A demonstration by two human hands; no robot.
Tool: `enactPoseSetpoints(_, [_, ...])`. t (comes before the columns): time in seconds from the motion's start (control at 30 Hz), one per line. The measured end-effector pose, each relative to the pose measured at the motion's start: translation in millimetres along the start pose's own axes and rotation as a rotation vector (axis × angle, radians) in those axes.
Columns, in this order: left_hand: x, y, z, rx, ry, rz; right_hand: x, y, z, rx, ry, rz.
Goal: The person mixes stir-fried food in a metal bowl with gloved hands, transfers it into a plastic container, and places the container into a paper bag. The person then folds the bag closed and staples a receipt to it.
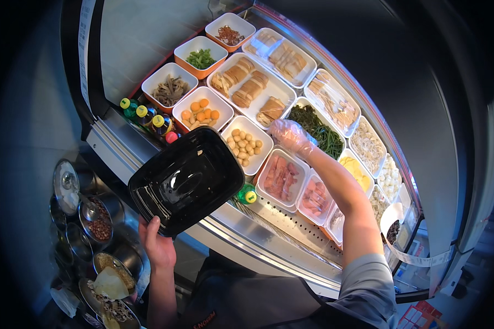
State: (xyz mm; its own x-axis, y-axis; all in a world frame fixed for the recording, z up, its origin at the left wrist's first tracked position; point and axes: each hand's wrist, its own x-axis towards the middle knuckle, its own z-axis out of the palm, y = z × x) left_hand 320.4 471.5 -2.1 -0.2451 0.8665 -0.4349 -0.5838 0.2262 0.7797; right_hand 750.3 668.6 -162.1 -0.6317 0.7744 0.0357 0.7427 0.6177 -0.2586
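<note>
My left hand (158, 242) holds a black plastic tub (185, 181) by its near rim, thumb on the edge. Apart from a small crumb, nothing shows inside the tub. In a clear disposable glove, my right hand (290, 135) reaches into the display case, at the near corner of a white tray (292, 95) of sliced tofu or bean curd pieces (271, 110). Its fingertips are hidden, so a grasp cannot be told. Beside that hand lie a tray of dark green seaweed strips (327, 140) and a white container of small round balls or eggs (243, 146).
Orange-sided bowls hold orange balls (199, 111), brown strips (171, 90) and chopped greens (201, 59). Lidded pink meat (282, 177) sits nearer. Capped bottles (158, 121) stand by the metal case edge (230, 226). Steel pots, one with peanuts (100, 222), stand at lower left.
</note>
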Motion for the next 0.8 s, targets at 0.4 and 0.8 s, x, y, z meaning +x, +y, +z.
enactPoseSetpoints(0.4, [-1, -4, 1, -0.011, 0.033, -0.01, -3, -20, -19, -0.04, -0.018, 0.168])
enactPoseSetpoints(0.8, [-1, -3, 3, -0.054, 0.047, 0.015, 49, -11, -51, 0.15, 0.495, 0.312])
